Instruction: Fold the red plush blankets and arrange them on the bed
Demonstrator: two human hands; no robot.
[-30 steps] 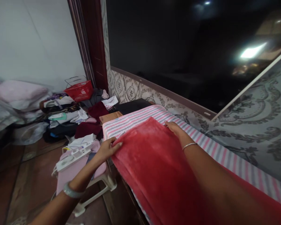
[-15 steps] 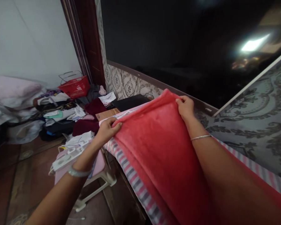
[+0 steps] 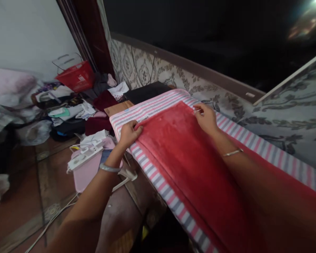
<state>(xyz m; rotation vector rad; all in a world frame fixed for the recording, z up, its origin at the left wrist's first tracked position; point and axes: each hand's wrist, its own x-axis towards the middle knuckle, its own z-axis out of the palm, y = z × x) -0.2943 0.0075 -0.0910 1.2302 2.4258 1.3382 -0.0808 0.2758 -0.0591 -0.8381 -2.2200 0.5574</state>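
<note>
A red plush cloth [image 3: 179, 147] lies folded lengthwise along a board or table covered in a pink, grey and white striped cover [image 3: 158, 103]. My left hand [image 3: 130, 134] is closed on the cloth's far left corner, thumb on top. At the far right corner, my right hand [image 3: 205, 118] has its fingers pinched together at the cloth's edge; the fingertips are partly hidden. The far edge of the cloth runs fairly straight between both hands, against the striped cover. My right forearm hides part of the cloth's right side.
To the left, a pink stool [image 3: 85, 177] carries a white power strip [image 3: 85, 158]. Piled clothes [image 3: 68, 114] and a red basket [image 3: 77, 77] lie beyond it. A large dark screen [image 3: 200, 42] hangs above the striped cover. A white cable [image 3: 48, 225] crosses the floor.
Both hands have lowered the cloth's far edge onto the striped cover, exposing more stripes beyond it. The view has tilted downward.
</note>
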